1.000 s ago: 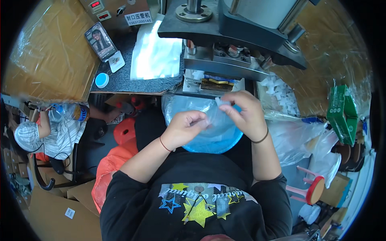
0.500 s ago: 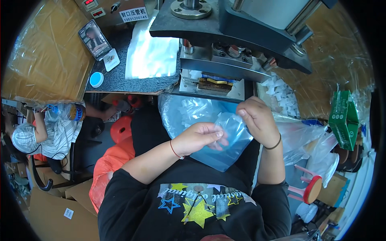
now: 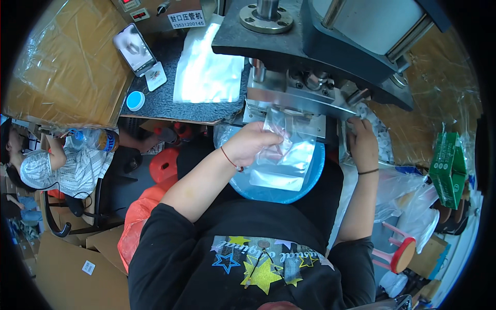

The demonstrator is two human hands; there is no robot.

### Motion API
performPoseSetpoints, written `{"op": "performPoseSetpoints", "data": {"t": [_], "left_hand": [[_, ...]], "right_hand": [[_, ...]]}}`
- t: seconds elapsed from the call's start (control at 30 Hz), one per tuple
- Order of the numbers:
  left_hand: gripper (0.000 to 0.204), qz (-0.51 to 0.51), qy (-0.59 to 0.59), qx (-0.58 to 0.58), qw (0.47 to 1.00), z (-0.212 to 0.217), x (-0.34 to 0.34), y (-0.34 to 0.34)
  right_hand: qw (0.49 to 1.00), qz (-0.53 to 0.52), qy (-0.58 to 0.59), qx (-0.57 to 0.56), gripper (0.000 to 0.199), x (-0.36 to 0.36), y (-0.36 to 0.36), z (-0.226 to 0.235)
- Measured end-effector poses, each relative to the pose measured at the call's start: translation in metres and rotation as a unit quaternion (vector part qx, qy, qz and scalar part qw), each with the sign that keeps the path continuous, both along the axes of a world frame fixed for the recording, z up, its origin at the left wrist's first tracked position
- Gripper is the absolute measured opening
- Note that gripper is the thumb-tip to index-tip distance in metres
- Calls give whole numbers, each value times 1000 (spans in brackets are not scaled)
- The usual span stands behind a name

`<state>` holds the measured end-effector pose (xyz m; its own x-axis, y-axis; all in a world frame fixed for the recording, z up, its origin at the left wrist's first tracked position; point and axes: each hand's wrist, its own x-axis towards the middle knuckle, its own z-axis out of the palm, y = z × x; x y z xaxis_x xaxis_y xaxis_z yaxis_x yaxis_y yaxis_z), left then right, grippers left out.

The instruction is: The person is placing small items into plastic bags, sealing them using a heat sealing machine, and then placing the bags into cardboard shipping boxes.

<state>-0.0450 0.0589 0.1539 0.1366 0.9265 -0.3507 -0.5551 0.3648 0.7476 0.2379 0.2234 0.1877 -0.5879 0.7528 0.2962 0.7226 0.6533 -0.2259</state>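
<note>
My left hand point(image 3: 252, 145) is closed on a clear plastic bag point(image 3: 279, 175), with the thumb on top and the fingers partly seen through the film. The bag's upper end lies at the gap under the metal bar of a press machine point(image 3: 310, 95), and its lower part hangs over a blue basin point(image 3: 247, 192) at my lap. To the right of the press, my right hand point(image 3: 363, 144) reaches to the machine's side with slightly bent fingers, apart from the bag. White plastic pieces point(image 3: 383, 142) lie just beyond it. What its fingertips touch is hard to see.
Flat clear bags point(image 3: 209, 72) lie stacked on the grey mat, near a propped phone point(image 3: 134, 47) and a round blue-lidded tub point(image 3: 135, 101). Large wrapped cartons point(image 3: 67, 67) stand at the left. A red-topped stool point(image 3: 403, 255) is at the right. Another person point(image 3: 64, 165) sits at the far left.
My left hand has brought the bag up to the press. My right hand has let go of the bag and moved right, to the machine's side. The whole view has shifted slightly.
</note>
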Motion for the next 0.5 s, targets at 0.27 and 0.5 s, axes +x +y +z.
{"op": "performPoseSetpoints", "data": {"t": [0.27,0.5], "left_hand": [[55,287,743,163,582,5,-79,-8],[34,92,851,206,473,-3,-75,-64]], "right_hand": [[997,-59,45,-21,36,-1,-4,-5],[987,-63,144,30,25,19,-17,6]]}}
